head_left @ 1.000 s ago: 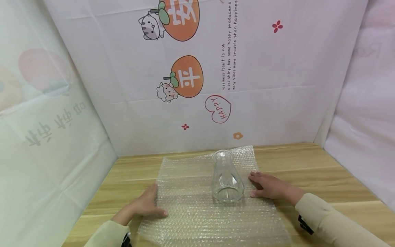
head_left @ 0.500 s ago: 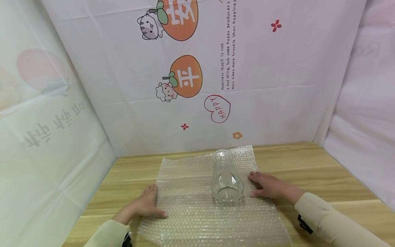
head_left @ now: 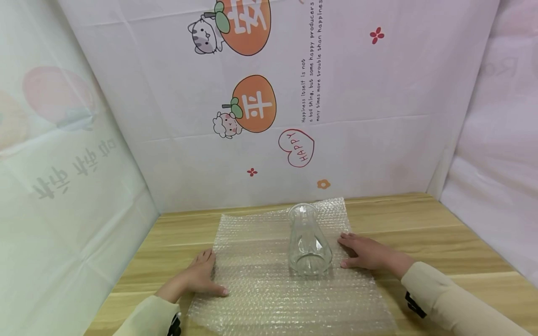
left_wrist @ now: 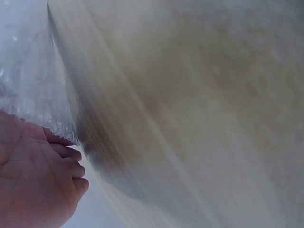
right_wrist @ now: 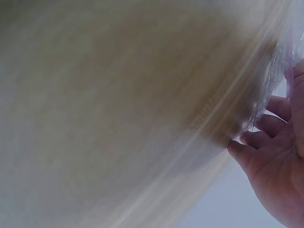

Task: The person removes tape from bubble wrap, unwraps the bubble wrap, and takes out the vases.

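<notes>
A clear glass vase (head_left: pixel 310 252) with a flared rim and a wide base is on a sheet of bubble wrap (head_left: pixel 260 280); its rim points toward the back. My left hand (head_left: pixel 199 276) rests at the sheet's left edge, thumb on the wrap and fingers spread along the border. Across from it, my right hand (head_left: pixel 365 252) touches the right edge beside the vase, thumb apart from the fingers. In the left wrist view the palm (left_wrist: pixel 33 175) lies against the wrap's edge. The right wrist view has fingertips at the wrap's border; the vase is not seen there.
Beneath everything is a wood-grain table (head_left: pixel 180 238). A white printed cloth (head_left: pixel 357 140) hangs behind it, with further cloth panels at the left (head_left: pixel 63 224) and right sides. Black straps show at both cuffs.
</notes>
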Demonstrator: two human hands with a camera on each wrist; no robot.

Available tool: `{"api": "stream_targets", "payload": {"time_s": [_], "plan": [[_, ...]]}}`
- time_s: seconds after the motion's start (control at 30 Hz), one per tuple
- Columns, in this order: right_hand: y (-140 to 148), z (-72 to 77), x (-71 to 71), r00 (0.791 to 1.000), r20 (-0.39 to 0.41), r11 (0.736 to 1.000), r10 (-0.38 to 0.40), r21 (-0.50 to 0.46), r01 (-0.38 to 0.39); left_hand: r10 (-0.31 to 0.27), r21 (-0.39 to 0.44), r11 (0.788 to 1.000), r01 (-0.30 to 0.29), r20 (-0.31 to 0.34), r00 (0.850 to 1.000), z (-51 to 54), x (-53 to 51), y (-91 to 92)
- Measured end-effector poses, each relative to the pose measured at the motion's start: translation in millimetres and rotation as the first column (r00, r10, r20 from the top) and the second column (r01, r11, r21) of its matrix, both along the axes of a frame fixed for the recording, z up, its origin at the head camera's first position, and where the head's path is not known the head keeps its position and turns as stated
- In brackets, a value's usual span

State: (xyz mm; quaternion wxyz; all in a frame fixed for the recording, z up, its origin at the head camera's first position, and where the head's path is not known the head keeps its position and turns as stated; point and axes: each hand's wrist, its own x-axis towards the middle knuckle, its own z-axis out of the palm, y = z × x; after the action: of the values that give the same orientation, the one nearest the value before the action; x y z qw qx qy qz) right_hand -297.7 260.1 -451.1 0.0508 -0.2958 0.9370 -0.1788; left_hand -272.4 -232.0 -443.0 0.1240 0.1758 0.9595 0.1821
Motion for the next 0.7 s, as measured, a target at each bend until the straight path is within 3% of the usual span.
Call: {"api": "stream_targets", "payload": {"time_s": [0.3, 0.7], "plan": [[0.1, 0.9, -1.6, 1.0, -0.004, 1.0, -0.001, 0.014, 0.001, -0.028, -0.015, 0.999, 0.028, -0.007, 1.0, -1.0, -0.9, -1.6], [0.1, 3.3, -2.3, 1.0, -0.013, 1.0, 0.001, 0.031, -0.001, -0.01, -0.003, 1.0, 0.01, 0.02, 1.0, -2.6, -0.9, -3.5]]}}
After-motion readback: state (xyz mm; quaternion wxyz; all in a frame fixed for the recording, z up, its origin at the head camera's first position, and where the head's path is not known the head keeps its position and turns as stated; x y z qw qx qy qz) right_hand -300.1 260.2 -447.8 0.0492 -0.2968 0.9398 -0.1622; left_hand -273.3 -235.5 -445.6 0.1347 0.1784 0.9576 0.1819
